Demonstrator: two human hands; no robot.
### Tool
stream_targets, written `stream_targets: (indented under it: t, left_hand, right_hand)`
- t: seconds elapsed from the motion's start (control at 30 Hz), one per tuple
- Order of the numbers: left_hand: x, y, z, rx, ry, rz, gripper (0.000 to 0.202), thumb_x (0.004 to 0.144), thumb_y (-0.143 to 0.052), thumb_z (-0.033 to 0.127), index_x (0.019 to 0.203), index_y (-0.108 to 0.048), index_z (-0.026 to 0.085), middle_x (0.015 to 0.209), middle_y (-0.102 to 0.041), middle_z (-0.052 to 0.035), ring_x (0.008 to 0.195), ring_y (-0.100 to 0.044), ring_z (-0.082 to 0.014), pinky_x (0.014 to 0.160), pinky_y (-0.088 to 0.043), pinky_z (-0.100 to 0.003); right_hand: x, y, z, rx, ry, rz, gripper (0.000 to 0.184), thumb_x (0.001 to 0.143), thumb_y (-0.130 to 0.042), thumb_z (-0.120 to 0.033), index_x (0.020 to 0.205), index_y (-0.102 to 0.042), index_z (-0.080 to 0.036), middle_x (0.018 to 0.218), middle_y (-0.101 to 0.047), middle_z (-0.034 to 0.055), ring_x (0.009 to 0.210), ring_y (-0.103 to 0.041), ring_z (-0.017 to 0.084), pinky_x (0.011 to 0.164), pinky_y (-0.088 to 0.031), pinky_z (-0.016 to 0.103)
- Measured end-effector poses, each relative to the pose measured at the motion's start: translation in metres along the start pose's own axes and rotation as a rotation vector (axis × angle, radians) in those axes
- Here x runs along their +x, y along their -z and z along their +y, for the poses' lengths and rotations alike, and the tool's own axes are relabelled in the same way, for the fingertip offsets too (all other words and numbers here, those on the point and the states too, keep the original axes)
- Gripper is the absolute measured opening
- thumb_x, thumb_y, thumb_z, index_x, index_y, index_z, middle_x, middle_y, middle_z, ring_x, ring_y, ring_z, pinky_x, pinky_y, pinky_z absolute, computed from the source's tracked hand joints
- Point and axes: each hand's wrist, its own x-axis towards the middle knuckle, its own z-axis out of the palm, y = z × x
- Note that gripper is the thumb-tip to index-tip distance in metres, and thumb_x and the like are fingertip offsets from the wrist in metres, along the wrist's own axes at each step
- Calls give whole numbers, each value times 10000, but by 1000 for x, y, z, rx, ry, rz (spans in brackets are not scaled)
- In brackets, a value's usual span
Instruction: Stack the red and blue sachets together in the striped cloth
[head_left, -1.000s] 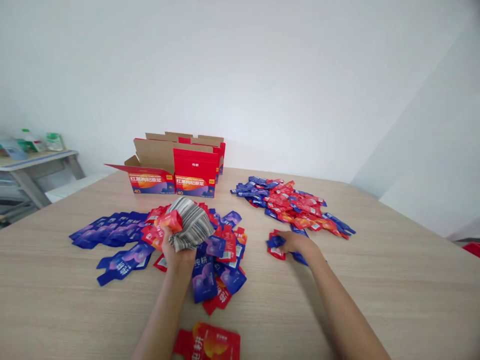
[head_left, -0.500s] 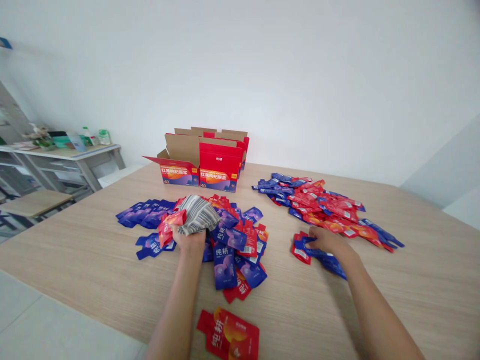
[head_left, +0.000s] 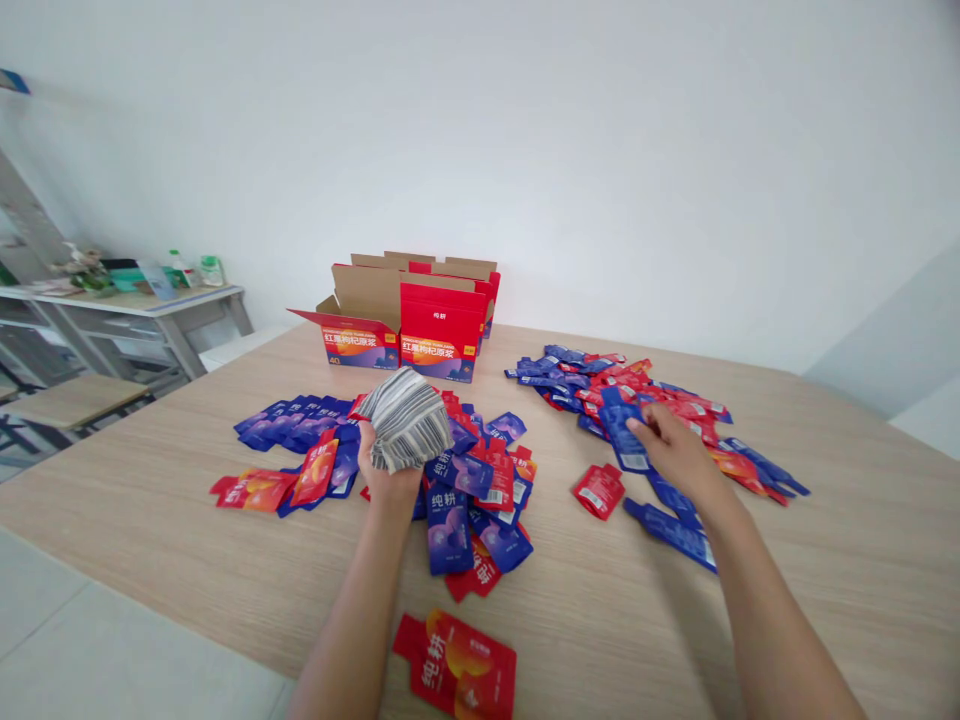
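My left hand (head_left: 384,474) is closed on a crumpled grey striped cloth (head_left: 409,418), over a mixed pile of red and blue pouches (head_left: 454,530). Left of it, two red pouches (head_left: 259,490) lie by a fanned row of blue pouches (head_left: 296,422). My right hand (head_left: 675,445) pinches a blue pouch (head_left: 624,432), lifted with its spout end up. Below that hand, a single red pouch (head_left: 600,490) and a couple of blue pouches (head_left: 675,535) rest on the table. A larger heap of pouches (head_left: 630,390) spreads behind it.
Several open red cartons (head_left: 439,330) stand at the back of the table (head_left: 825,580) near the white wall. One red pouch (head_left: 457,665) lies close to the front edge. On the left are a side desk (head_left: 150,305) with bottles and a stool (head_left: 75,400).
The red pouch from my left hand now lies on the table at left; the cloth stays in that hand. My right hand has raised a blue pouch, leaving others below.
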Motion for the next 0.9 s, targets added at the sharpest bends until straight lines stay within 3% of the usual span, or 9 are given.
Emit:
stream_targets:
  t: [0.1,0.2,0.3,0.43,0.53,0.6,0.73,0.8,0.9]
  left_hand:
    - [-18,-7,-12,22,153,-109,495,1013,-364,501,1301,-643,211,1207,-736,-108,1173,-669,-283,1053,-486,-477]
    - [-41,-11,-31,71,401,-192,518,971,-443,560,1268,-668,200,1165,-750,-109,1143,-683,-319,1025,-509,-496]
    - [-66,-14,-54,134,692,-224,514,955,-500,545,1260,-672,169,1144,-754,-112,1117,-693,-328,1017,-516,-487]
    - [-90,-12,-79,150,836,-195,500,961,-528,501,1303,-644,154,1156,-750,-108,1071,-712,-290,1020,-515,-437]
    - [-96,-9,-89,114,846,-145,518,945,-559,512,1325,-631,167,1149,-753,-93,1066,-712,-269,1020,-513,-397]
    - [-97,-8,-92,121,876,-121,529,949,-544,529,1338,-625,179,1142,-756,-89,1090,-705,-267,1015,-514,-382]
    - [-96,-10,-93,117,880,-78,541,999,-398,549,1341,-626,198,1092,-766,-88,1084,-709,-255,990,-527,-374]
    - [-95,-12,-90,109,889,-64,572,1002,-359,568,1330,-632,186,1063,-771,-91,1068,-716,-256,985,-531,-379]
    - [-88,-14,-80,111,877,-60,595,996,-357,587,1297,-646,162,1030,-776,-95,1048,-723,-265,993,-528,-394]
  right_hand:
    - [-13,-13,-47,318,-4,139,361,891,-529,-572,764,-396,-261,682,-418,-51,604,-426,156,566,-368,266]
    - [-35,-36,-94,646,-112,18,355,917,-508,-612,884,-448,-264,702,-444,-56,579,-451,150,545,-408,258]
    - [-55,-59,-124,718,-101,-65,352,926,-539,-576,1068,-483,-258,685,-474,-61,558,-480,161,509,-413,260]
    - [-68,-74,-137,415,131,77,304,1016,-435,-439,1209,-550,-234,878,-625,30,786,-615,209,724,-520,339]
    - [-71,-77,-137,124,290,104,354,1040,-403,-420,1181,-637,-195,1090,-653,130,1039,-622,270,941,-491,462]
    - [-72,-79,-136,-45,359,99,429,1026,-442,-470,1295,-621,-188,1301,-587,193,1227,-553,338,1023,-435,559]
    - [-73,-81,-133,-193,528,-69,495,1070,-315,-396,1479,-489,-177,1583,-375,195,1487,-316,334,1162,-305,596]
    - [-74,-81,-132,-196,559,-151,532,1081,-254,-397,1483,-481,-132,1571,-408,201,1482,-348,302,1170,-339,542]
    - [-76,-80,-134,-238,586,-213,680,1033,-327,-584,1452,-516,-83,1532,-452,243,1437,-417,349,1143,-387,550]
